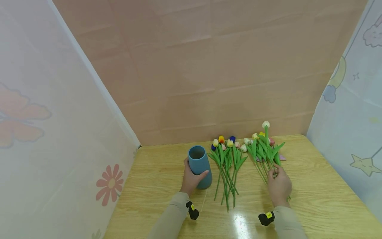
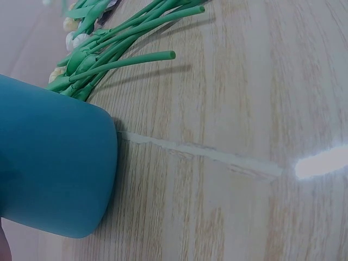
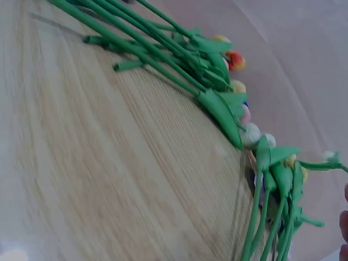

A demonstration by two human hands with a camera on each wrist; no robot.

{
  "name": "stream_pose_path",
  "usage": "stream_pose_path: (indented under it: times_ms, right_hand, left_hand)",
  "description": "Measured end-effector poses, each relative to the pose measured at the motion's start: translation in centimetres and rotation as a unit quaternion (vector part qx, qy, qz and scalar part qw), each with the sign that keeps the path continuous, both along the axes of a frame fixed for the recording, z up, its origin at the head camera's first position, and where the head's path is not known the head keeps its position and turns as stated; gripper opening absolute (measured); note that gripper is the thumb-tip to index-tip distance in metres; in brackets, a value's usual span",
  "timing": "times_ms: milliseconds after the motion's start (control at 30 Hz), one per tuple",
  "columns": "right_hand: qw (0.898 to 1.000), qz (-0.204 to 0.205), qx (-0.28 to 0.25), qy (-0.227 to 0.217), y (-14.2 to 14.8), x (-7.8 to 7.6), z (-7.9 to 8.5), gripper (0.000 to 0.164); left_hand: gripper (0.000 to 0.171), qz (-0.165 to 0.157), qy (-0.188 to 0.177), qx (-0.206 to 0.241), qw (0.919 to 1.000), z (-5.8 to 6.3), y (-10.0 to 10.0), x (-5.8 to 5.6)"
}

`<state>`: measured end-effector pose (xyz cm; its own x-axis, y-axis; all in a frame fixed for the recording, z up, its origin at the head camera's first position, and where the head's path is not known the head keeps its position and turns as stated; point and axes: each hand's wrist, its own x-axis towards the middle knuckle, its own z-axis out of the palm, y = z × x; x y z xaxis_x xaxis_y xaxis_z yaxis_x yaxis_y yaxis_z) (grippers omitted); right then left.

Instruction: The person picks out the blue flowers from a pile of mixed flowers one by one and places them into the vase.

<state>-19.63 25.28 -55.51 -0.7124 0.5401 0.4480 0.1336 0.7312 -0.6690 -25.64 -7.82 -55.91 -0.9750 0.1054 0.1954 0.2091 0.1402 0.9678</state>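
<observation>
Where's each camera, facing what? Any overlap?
Head: worn there, facing forward and down at vase, tulips, table; left hand, right hand and sleeves show.
Left wrist: worn there, facing vase's base and stems; left hand's sliver at left edge.
Right wrist: worn there, facing tulips; fingertips at right edge.
Head and left wrist share the vase.

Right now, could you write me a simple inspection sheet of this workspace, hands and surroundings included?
Surface: wood-grain table; bright reflection; pale strip near the blue vase.
Things in use: blue vase, left tulip bunch, right tulip bunch.
Clutter: nothing seen.
Hands: left hand grips the blue vase; right hand holds part of the right tulip bunch in its fingers.
Cables: nothing seen; a black device at each wrist.
Surroundings: brownish backdrop behind, pale patterned panels both sides.
</observation>
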Motion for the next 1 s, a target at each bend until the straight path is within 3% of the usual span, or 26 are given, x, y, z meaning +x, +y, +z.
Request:
stream_pose_path:
  times_ms: [133,500,1000]
  right_hand:
    - [1.000,-0.014,0.003,-0.014,1.2,0.3,-0.3,0.026]
    - [0.991,-0.007,-0.030,-0.128,2.4,1.6,-1.7,0.036]
    - [0.985,-0.006,-0.024,-0.171,2.9,2.4,-3.2,0.035]
  left_hand:
    - [0.092,0.000,-0.002,0.001,1.0000,-0.1,0.0,-0.1]
    - [0.093,0.000,-0.001,-0.002,1.0000,-0.2,-0.1,-0.1]
    - [0.092,-0.003,-0.003,0.003,1.0000,-0.1,0.0,-0.1]
